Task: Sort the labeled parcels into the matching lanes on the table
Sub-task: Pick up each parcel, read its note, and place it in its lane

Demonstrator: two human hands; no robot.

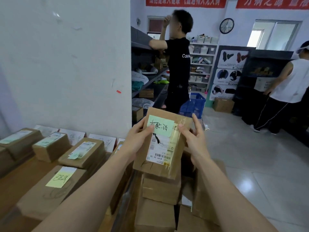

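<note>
I hold a brown cardboard parcel [163, 166] up in front of me with both hands. It carries a green handwritten note [161, 125] and a white shipping label with a barcode. My left hand [138, 139] grips its left edge, thumb on the note. My right hand [194, 139] grips the right edge, fingers behind it. On the wooden table [15, 183] to the left lie several labeled parcels, among them one with a yellow note [59, 179] and one with a white label [83, 150]. White lane cards [103, 142] stand along the wall.
A stack of brown boxes [160, 191] stands below the held parcel, right of the table. A person in black stands at grey shelves ahead, beside a blue crate [194, 104]. Another person in white stands at the far right. Grey tiled floor spreads to the right.
</note>
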